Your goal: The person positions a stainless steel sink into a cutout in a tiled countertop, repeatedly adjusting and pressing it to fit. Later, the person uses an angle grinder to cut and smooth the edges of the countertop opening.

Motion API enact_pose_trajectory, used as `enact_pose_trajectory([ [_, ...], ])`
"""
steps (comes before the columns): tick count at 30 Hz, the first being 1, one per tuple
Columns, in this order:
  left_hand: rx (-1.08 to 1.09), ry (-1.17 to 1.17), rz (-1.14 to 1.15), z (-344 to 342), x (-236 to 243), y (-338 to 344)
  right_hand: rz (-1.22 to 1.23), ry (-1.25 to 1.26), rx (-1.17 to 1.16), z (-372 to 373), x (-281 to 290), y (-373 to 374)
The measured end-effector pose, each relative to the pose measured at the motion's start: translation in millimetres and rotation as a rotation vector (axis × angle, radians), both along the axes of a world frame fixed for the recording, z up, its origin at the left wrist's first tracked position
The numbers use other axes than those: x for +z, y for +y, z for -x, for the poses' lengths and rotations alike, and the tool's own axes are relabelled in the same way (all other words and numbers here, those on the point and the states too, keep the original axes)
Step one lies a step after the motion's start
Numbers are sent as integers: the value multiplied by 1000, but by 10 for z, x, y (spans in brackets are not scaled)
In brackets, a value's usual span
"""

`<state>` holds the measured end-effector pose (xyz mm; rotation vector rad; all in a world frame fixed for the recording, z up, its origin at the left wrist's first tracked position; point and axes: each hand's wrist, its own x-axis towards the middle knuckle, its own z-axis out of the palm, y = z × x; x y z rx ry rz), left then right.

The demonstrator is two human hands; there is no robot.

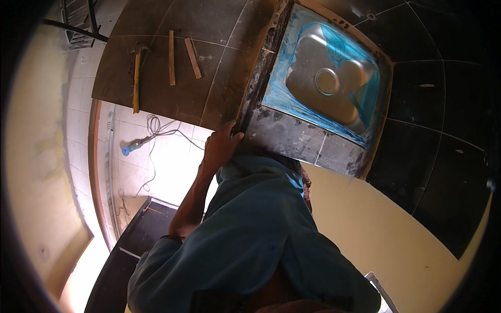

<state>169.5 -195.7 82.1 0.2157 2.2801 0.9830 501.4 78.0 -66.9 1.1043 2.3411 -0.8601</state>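
My left hand (pixel 222 144) is at the front edge of the dark tiled counter (pixel 219 94), its fingers bent over the edge beside the raised seam. Right of it, a steel sink (pixel 313 78) is set into the dark tiles, partly covered by torn blue protective film (pixel 292 112). My right hand does not show; its sleeve runs down at the lower right. A small reddish, mottled patch beside my shirt is too unclear to name.
On the left counter lie a hammer (pixel 136 78) with a yellowish handle and two thin wooden strips (pixel 172 57). Below, on the light tiled floor, is a blue power tool (pixel 135 145) with a looping grey cord (pixel 154 128). Black tiles (pixel 438 135) cover the right side.
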Motion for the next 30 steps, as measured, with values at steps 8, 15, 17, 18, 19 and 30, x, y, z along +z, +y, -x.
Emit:
enact_pose_trajectory([
  [8,-72,52,34,87,-42,34,-79,75,85,-107,-276,76],
  [15,-125,10,24,172,-151,63,-708,125,701,-447,-796,351],
  [17,-119,66,17,147,-264,-3,-758,202,707,-510,-907,367],
  [18,-36,127,68,-23,-283,-151,-505,217,645,-307,-794,363],
  [19,-84,13,27,158,-97,16,-377,184,474,-345,-723,255],
  [30,157,-19,-109,-64,-117,-16,-88,-11,326,-19,-261,254],
])
